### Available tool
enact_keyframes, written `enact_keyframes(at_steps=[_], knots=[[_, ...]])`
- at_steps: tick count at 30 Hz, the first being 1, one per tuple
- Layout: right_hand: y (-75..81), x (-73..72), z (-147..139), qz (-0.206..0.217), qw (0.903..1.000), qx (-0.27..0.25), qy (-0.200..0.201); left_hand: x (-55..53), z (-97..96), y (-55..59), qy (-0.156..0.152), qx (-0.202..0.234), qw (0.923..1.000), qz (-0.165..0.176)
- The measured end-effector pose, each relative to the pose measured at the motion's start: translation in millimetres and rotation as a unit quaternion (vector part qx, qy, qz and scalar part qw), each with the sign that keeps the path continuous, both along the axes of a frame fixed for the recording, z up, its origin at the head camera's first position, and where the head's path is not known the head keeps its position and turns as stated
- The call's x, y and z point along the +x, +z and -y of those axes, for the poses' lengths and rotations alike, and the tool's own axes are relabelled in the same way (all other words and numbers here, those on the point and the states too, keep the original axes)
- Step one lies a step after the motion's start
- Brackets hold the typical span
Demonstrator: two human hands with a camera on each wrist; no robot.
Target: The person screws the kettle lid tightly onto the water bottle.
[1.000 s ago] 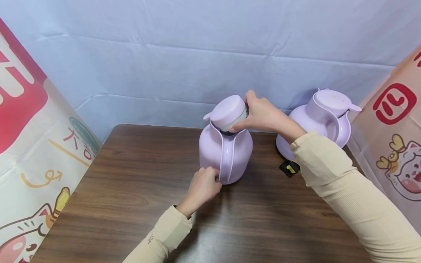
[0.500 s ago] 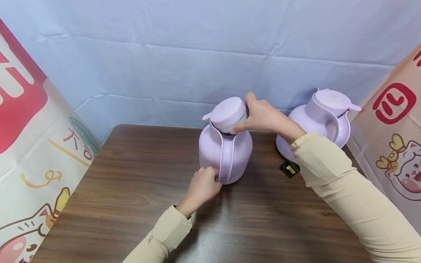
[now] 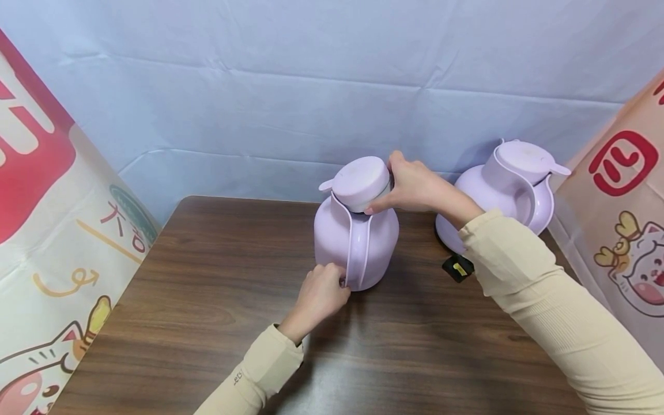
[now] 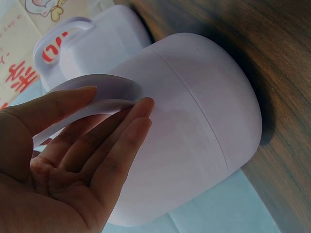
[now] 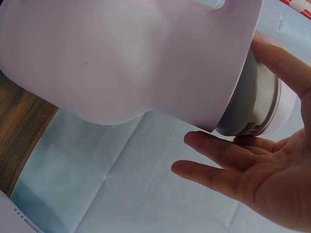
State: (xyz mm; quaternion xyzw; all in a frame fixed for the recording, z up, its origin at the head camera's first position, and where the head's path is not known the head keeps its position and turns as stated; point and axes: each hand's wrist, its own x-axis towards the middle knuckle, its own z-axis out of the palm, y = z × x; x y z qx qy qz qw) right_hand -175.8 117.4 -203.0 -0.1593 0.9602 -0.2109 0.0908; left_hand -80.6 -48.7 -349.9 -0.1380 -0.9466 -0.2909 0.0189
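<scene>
A lilac thermos jug stands upright on the table, its handle facing me. My left hand holds the lower part of that handle; in the left wrist view, thumb and fingers lie on either side of it. The jug's lid sits tilted in the neck. My right hand grips the lid's right side between thumb and fingers. In the right wrist view the lid's grey collar shows above the jug's rim, while two fingers stay extended below.
A second lilac jug with its lid on stands at the back right, partly behind my right sleeve. A small black object with a yellow mark lies before it. Blue cloth hangs behind the wooden table, with printed sheets at both sides.
My right hand and the lid have moved slightly down, so the lid sits lower in the neck. The left hand and the jug's body have kept their place.
</scene>
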Motion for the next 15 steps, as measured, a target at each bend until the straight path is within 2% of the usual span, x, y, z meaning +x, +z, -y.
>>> enact_keyframes(at_steps=[15], knots=[[-0.1, -0.3, -1.1, 0.010, 0.9999, 0.010, 0.009, 0.5, 0.5, 0.4, -0.003, 0.009, 1.0000, 0.001]])
